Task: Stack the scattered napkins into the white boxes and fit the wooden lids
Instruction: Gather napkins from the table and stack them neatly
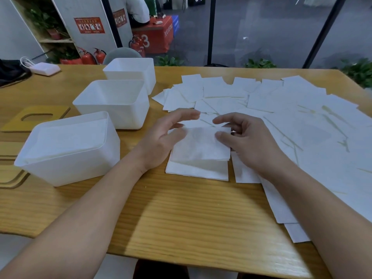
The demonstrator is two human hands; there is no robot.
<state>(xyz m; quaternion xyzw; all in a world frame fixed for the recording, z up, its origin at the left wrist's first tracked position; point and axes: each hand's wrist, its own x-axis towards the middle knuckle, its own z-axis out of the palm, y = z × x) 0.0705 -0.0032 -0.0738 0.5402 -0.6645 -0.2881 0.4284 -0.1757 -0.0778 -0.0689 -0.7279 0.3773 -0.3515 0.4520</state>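
Three white boxes stand in a row on the left of the wooden table. The near box (pixel 66 158) holds a pile of napkins, while the middle box (pixel 112 109) and the far box (pixel 130 71) look empty. In front of me lies a small stack of napkins (pixel 197 171), and a top napkin (pixel 201 146) is raised a little above it. My right hand (pixel 249 143) pinches that napkin's right edge, thumb on top. My left hand (pixel 165 137) hovers at its left edge with fingers spread and relaxed, blurred. Scattered napkins (pixel 271 101) cover the table's right side.
A wooden lid (pixel 40 110) with a slot lies flat left of the middle box, and more lids (pixel 10 174) lie at the left edge by the near box. A white charger (pixel 44 68) sits at the far left. Glass wall and plants stand behind the table.
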